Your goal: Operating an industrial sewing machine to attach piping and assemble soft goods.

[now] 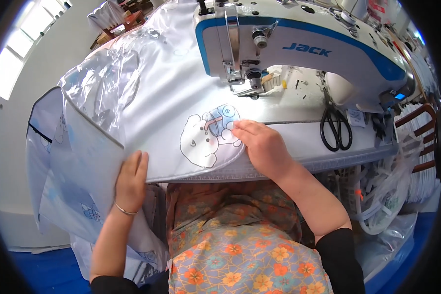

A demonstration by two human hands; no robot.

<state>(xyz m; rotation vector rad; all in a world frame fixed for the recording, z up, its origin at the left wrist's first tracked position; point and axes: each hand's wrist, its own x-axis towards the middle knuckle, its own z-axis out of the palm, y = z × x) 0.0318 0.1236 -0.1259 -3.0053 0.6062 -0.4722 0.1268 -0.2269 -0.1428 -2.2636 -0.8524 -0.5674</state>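
Note:
A white cloth piece (pixel 166 98) with a cartoon bear print (pixel 201 139) lies on the sewing machine table, its curved, bound edge toward me. My right hand (pixel 263 147) lies on the cloth's right edge beside the print, fingers stretched out and flat. At the left near edge, my left hand (pixel 131 179) rests on the cloth with its fingers straight and close together; its thumb is hidden. Left of that hand hangs a pale blue printed flap (pixel 78 147) with dark edging. The sewing machine's presser foot (pixel 250 91) is beyond the print.
A white and blue sewing machine (pixel 299 44) spans the far right. Black-handled scissors (pixel 335 125) lie on the table beneath its arm. Clear plastic film (pixel 108 78) covers cloth at the far left. A basket with plastic bags (pixel 382 196) stands below the table's right end.

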